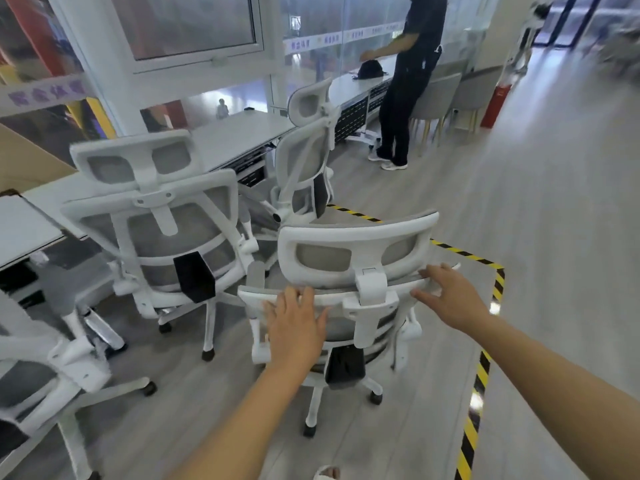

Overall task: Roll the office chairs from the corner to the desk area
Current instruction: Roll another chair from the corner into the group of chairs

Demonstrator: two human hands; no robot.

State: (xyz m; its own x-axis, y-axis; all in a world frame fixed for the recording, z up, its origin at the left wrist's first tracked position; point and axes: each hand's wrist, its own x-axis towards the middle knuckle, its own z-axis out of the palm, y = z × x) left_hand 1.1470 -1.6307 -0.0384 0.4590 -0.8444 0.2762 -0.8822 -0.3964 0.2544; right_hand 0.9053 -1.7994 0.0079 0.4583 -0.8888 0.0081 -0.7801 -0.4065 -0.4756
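Left hand [296,327] and right hand [450,296] both sit on the backrest top rim of the white-framed grey-mesh office chair [356,237], either side of the headrest post. Fingers are straight and spread, flat on the rim, not wrapped round it. Chair is upright on its castors, just inside the yellow-black hazard floor tape [478,393], near a matching mesh chair [149,220] that faces the long white desk surface [235,133].

Read: mid-push, close to the desk area. Next move likely needs a steer left toward the surface; watch for castor clash with the neighbour's base.

Room: grey plank floor [554,237], glass wall behind the surface, person in dark clothes [408,81] standing at the far end.
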